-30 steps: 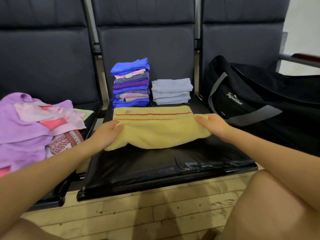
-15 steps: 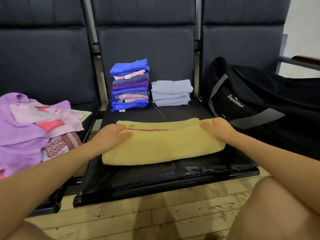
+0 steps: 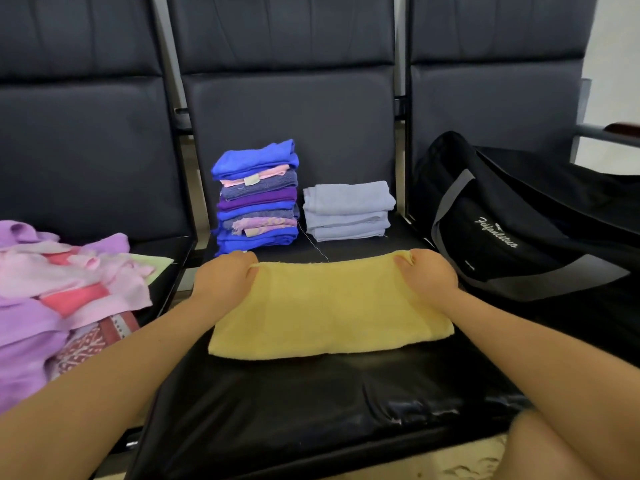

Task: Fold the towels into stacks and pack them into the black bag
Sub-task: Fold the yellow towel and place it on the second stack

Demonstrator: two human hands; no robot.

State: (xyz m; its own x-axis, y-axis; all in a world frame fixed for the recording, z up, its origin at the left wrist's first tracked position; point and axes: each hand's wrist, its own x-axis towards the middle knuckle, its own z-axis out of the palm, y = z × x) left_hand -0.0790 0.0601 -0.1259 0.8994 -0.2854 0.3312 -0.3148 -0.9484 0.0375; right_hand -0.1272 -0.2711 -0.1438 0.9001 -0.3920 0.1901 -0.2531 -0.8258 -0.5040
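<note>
Black bag (image 3: 519, 237) lies apparently unzipped, its contents hidden from view.

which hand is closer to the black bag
Right. The right hand grips the yellow towel's far right corner, just beside the black bag. The left hand holds the opposite corner, a towel's width farther away.

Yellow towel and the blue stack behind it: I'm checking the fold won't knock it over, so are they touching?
Apart. The head view shows dark seat between the yellow towel's far edge and the blue stack's base.
</note>
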